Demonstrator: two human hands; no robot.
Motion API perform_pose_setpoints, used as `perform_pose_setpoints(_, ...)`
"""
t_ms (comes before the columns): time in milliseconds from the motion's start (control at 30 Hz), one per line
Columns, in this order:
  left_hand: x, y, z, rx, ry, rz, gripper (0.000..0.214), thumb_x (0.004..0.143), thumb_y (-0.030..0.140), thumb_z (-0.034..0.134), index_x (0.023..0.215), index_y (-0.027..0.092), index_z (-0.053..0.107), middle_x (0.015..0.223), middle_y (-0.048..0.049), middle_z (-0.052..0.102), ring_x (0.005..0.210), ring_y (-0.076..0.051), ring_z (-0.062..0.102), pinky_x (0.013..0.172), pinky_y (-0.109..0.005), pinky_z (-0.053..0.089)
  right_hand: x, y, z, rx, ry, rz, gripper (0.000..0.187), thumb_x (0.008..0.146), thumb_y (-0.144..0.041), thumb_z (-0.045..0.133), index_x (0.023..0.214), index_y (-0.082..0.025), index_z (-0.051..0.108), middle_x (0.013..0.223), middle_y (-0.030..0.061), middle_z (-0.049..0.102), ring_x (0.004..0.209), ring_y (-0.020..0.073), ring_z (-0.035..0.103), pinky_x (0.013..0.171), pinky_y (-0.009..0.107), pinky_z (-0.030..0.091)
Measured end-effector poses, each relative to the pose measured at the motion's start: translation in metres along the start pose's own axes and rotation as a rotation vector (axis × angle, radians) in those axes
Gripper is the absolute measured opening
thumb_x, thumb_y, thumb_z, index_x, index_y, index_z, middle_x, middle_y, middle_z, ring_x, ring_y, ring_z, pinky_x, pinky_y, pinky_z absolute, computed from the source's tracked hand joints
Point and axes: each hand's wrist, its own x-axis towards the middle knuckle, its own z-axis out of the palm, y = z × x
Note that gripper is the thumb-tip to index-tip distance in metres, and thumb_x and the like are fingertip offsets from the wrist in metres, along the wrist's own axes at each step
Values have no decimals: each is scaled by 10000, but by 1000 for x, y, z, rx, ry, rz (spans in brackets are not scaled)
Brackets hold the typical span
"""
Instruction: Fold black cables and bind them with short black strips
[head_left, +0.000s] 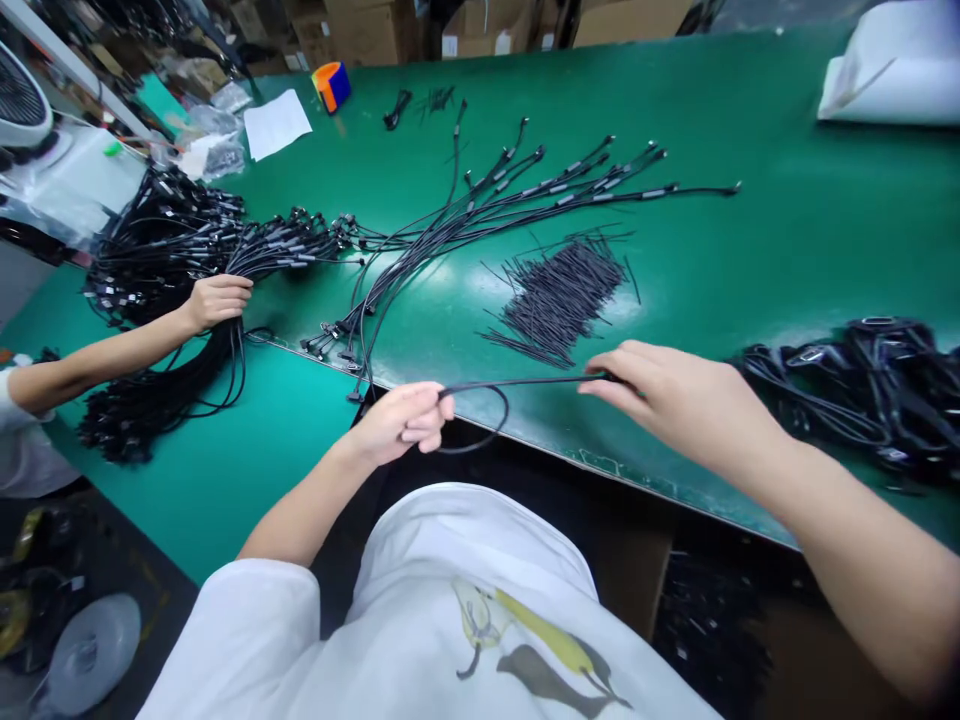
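A thin black cable [517, 382] stretches between my two hands in front of my chest, above the table's front edge. My left hand [401, 422] is closed round it, and a loop of the cable hangs beside those fingers. At the other end, my right hand [637, 378] pinches the cable between thumb and fingers. Just beyond lies a pile of short black ties [562, 300]. Behind my left hand, several loose cables with connectors [450, 230] fan out across the green table [750, 260].
Bundled black cables [862, 395] lie at the right. On the left, a co-worker's hand [217, 300] grips a thick cable bunch [277, 245] beside a large heap [165, 240]. An orange and blue roll [331, 87] and white paper [276, 125] are at the back.
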Motion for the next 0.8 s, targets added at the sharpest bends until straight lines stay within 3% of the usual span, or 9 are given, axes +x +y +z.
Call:
perform_pose_setpoints(133, -6, 13, -13, -264, 241, 75, 269, 943, 357, 564, 815, 135, 646, 487, 108, 157, 362, -24, 118, 370, -136, 241, -14, 11, 20, 108, -28, 109, 370, 996, -467, 416, 1050, -200, 667, 986, 69, 731, 826, 189, 686, 647, 268, 476)
perform_pose_setpoints(267, -8, 24, -24, -338, 439, 217, 298, 1014, 320, 438, 1011, 148, 682, 524, 88, 242, 364, -20, 190, 437, -116, 358, -27, 18, 36, 102, 42, 188, 411, 999, -431, 357, 1063, -192, 686, 1009, 83, 739, 872, 214, 695, 704, 294, 497)
perform_pose_setpoints(400, -7, 23, -30, -305, 396, 175, 305, 1009, 259, 444, 1023, 97, 702, 525, 97, 287, 375, 0, 242, 588, -114, 478, -37, 31, 37, -7, 106, 324, 441, 980, -422, 345, 1076, -185, 704, 1043, 109, 742, 893, 219, 700, 638, 301, 473)
perform_pose_setpoints(567, -4, 13, -32, -50, 336, 105, 276, 903, 361, 642, 866, 96, 712, 454, 114, 279, 370, -10, 273, 585, -175, 507, -40, 49, 24, -49, 151, 472, 478, 977, -476, 326, 1065, -197, 703, 1065, 135, 733, 965, 231, 680, 678, 320, 467)
perform_pose_setpoints(800, -2, 9, -41, 186, 264, 76, 404, 830, 512, 692, 839, 108, 703, 435, 101, 357, 415, -23, 311, 664, -215, 504, -48, 64, 20, -98, 205, 474, 590, 1002, -537, 270, 1104, -151, 705, 1073, 165, 727, 1008, 232, 672, 719, 329, 472)
